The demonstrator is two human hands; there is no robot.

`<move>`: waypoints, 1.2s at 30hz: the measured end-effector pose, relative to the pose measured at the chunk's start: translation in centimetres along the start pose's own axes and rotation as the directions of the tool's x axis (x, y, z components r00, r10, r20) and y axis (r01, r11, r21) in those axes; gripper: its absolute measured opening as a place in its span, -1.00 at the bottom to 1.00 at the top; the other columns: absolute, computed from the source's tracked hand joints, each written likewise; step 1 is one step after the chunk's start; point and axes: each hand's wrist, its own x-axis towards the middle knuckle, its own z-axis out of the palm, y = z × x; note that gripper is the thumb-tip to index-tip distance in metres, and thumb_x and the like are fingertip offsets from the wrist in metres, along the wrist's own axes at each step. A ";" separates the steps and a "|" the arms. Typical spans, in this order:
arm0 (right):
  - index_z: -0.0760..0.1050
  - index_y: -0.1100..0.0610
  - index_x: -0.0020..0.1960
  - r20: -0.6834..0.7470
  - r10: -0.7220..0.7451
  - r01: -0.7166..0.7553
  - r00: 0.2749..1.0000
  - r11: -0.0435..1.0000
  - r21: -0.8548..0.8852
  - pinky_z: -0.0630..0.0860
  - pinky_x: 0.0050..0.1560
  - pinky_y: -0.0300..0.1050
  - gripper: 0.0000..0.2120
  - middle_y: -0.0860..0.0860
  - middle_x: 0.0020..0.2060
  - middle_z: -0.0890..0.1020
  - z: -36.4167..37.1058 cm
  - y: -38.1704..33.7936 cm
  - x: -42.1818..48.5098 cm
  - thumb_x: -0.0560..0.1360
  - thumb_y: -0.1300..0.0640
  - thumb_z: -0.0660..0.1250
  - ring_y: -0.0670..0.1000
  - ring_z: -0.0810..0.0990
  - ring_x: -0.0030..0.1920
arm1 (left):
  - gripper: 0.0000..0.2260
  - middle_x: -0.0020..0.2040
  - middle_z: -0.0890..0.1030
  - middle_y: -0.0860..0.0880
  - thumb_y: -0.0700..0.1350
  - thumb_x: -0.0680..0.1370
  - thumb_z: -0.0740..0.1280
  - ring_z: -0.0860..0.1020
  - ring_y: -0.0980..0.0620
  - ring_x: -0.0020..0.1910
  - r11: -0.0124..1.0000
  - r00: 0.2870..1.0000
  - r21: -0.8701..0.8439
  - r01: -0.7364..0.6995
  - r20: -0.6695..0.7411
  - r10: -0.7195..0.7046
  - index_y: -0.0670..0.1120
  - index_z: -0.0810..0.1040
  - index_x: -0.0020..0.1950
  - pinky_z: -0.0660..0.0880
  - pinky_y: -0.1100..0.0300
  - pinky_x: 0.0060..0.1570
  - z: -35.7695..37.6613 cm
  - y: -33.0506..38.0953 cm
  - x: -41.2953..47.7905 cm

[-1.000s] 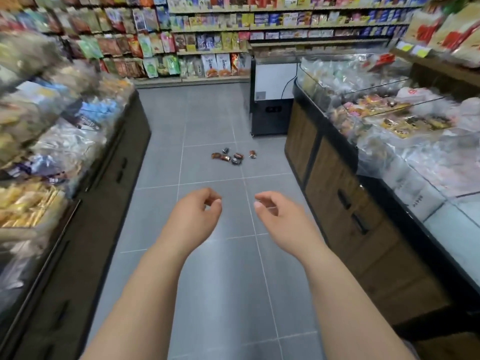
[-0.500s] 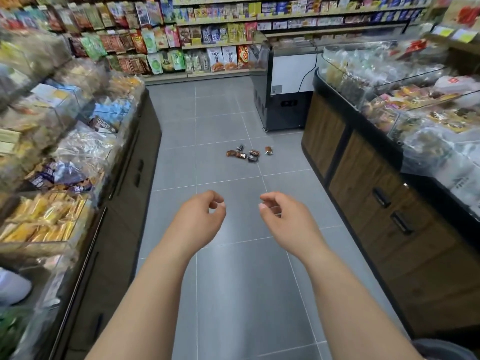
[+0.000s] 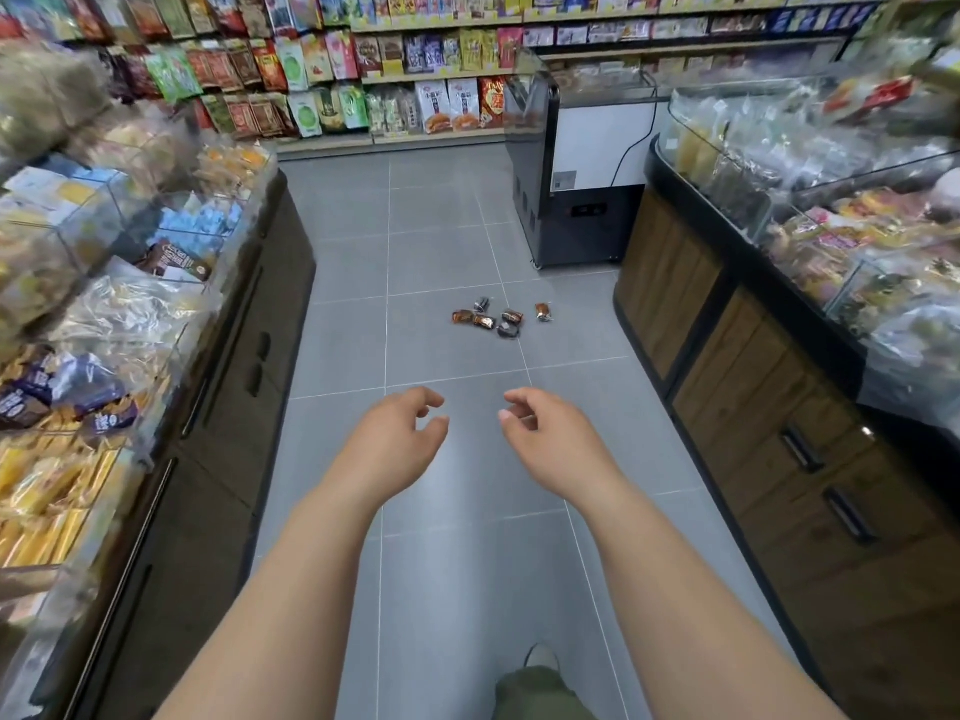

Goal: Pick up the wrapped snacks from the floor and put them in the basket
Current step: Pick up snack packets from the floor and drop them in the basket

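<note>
Both hands are stretched forward over the floor (image 3: 457, 563), side by side with a small gap between them. The left hand (image 3: 395, 441) and right hand (image 3: 558, 444) hang loosely curled, thumbs near the forefingers, holding and touching nothing. The snacks (image 3: 498, 319) lie on the floor ahead of the hands, slightly toward the right hand, in a tight cluster with one packet just beside it on the right. Bare grey tile runs between hands and snacks. A dark cabinet (image 3: 234, 407) edges the aisle beyond the left hand, a wooden cabinet (image 3: 753, 433) beyond the right. A freezer (image 3: 576, 200) stands past the snacks, on the right.
</note>
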 end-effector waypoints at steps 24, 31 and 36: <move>0.22 0.03 0.49 0.140 0.195 -0.184 0.971 0.979 -0.086 0.20 0.44 -0.01 -0.50 -0.01 0.46 0.30 -1.3 5.2 34.8 0.60 -0.11 0.12 0.03 0.25 0.46 | -0.41 0.53 0.17 -0.02 0.16 0.56 0.20 0.09 -0.03 0.51 0.991 0.989 0.087 0.104 0.095 -0.112 0.05 0.10 0.54 0.08 0.02 0.47 3.8 0.4 35.0; 0.23 0.02 0.48 0.115 0.265 -0.250 0.957 0.960 -0.129 0.20 0.44 0.04 -0.47 0.02 0.46 0.29 1.8 2.7 47.0 0.58 -0.18 0.09 0.07 0.28 0.44 | -0.39 0.56 0.06 -0.04 0.22 0.56 0.12 -0.01 -0.07 0.53 0.969 0.980 0.236 0.077 0.161 -0.117 0.09 0.01 0.55 -0.01 -0.04 0.48 0.5 -1.9 48.0; 0.20 0.04 0.50 0.104 0.292 -0.275 0.951 0.950 -0.150 0.16 0.45 0.06 -0.45 0.04 0.48 0.26 2.5 1.9 53.9 0.58 -0.18 0.09 0.10 0.21 0.47 | -0.39 0.56 0.05 -0.05 0.23 0.56 0.11 -0.03 -0.08 0.53 0.963 0.975 0.267 0.041 0.198 -0.097 0.09 0.00 0.55 -0.03 -0.04 0.48 -0.7 -2.1 55.3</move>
